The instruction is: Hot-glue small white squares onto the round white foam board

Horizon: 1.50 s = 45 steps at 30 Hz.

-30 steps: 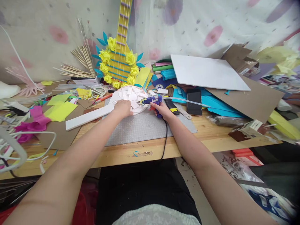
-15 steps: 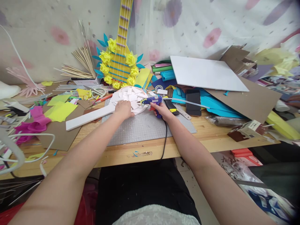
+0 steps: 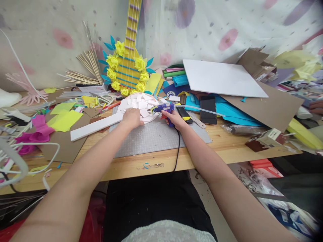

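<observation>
My right hand (image 3: 176,119) is wrapped round a blue glue gun (image 3: 163,108), its nozzle pointing left at the heap of small white foam-board pieces (image 3: 140,99). A clear glue stick (image 3: 202,110) sticks out of the gun's back. My left hand (image 3: 131,118) is closed on a white foam-board shape with a long flat neck (image 3: 97,126) reaching left and a round body under the pieces. Its fingertips are partly hidden. Beneath lies a grey cutting mat (image 3: 141,143). A black and yellow utility knife (image 3: 184,114) lies just beyond my right hand.
A yellow flower-trimmed guitar model (image 3: 130,69) stands at the back. To the right are a phone (image 3: 208,110), a white board (image 3: 222,78) and a drink carton (image 3: 266,139). Scissors (image 3: 105,99) and yellow sheets (image 3: 66,119) lie left. The gun's black cord (image 3: 178,153) hangs over the table edge.
Both hands hold almost the same place. The view has shifted very slightly; the glue gun still points at the white pieces.
</observation>
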Available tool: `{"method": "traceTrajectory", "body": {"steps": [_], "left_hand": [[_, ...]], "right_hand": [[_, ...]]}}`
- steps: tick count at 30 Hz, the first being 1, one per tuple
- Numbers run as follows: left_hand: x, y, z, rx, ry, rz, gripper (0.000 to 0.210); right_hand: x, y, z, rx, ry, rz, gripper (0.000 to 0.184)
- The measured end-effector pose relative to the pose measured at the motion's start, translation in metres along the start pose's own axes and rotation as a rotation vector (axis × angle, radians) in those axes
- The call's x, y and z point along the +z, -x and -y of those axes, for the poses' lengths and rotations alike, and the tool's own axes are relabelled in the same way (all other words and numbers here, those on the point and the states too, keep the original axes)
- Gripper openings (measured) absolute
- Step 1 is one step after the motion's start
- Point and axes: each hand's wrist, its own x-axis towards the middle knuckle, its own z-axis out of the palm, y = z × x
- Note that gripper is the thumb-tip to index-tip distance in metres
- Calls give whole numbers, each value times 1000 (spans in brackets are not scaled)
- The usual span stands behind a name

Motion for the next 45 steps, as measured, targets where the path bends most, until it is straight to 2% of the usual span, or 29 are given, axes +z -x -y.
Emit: {"method": "traceTrajectory", "body": {"steps": [6, 13, 25, 38, 45], "left_hand": [[-3, 1, 4, 21, 31, 22, 52], [-4, 4, 2, 17, 15, 12, 50], [-7, 4, 9, 65, 3, 60, 43], [2, 2, 9, 74, -14, 39, 46], [-3, 2, 9, 57, 27, 63, 43]], "right_hand": [[0, -1, -1, 2, 10, 14, 44], [0, -2, -2, 4, 14, 21, 48], [-1, -2, -2, 7, 31, 18, 46], [-3, -5, -7, -4, 33, 22, 40], [-2, -3, -4, 3, 38, 26, 42]]}}
